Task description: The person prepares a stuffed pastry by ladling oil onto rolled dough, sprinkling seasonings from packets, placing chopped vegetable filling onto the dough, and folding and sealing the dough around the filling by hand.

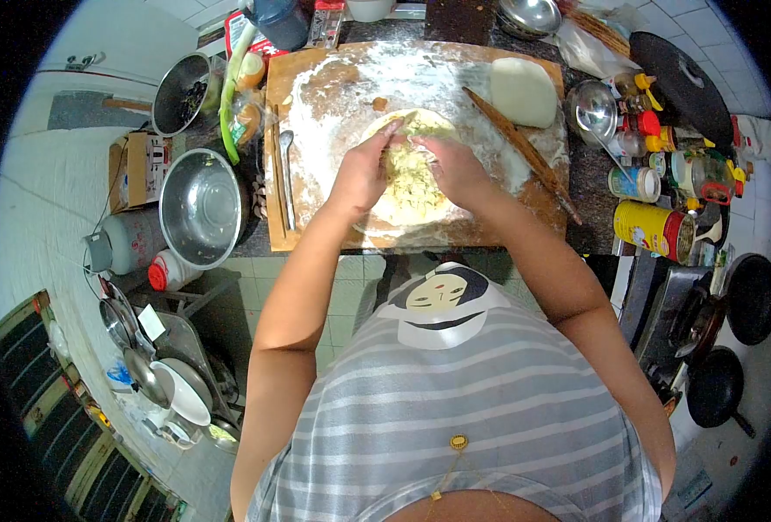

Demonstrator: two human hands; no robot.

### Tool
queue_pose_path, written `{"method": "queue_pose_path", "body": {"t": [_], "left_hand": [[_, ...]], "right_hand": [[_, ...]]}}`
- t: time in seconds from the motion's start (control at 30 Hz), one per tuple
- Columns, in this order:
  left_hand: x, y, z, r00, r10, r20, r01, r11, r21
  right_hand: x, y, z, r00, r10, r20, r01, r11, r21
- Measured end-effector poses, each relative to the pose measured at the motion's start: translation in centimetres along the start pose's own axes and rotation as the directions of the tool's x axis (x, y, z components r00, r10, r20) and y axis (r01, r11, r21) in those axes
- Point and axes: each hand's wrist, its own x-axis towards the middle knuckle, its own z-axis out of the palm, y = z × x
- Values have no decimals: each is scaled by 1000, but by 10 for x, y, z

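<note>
A round, flat sheet of dough (427,214) lies on the floured wooden board (281,174). Pale yellow-green chopped filling (408,178) is spread over its middle. My left hand (366,170) is at the left of the sheet, its fingers closed at the far edge. From the other side my right hand (455,170) reaches in, fingertips pinched near the same far rim. The fingers partly cover the dough there. A tapered wooden rolling pin (525,152) rests slantwise to the right. Beyond it sits a smooth pale lump of dough (523,92).
Chopsticks (276,174) and a metal spoon (287,183) lie along the board's left side. Steel bowls (203,209) stand further left, beside a green onion (229,104). On the right are a small steel bowl (593,109), several seasoning jars and a yellow can (651,229).
</note>
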Motion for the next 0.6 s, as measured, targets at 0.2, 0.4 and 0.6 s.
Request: {"method": "queue_pose_path", "body": {"t": [0.2,0.4,0.6], "left_hand": [[-4,-9,-12,994,-89,61,94,992,-86],[16,-43,7,1000,21,20,-24,987,156],[19,-51,20,997,58,57,-62,995,74]], "right_hand": [[12,23,-11,992,-53,115,57,998,-25],[37,28,-2,983,124,136,-114,990,-80],[40,32,15,995,-62,74,63,998,-15]]}}
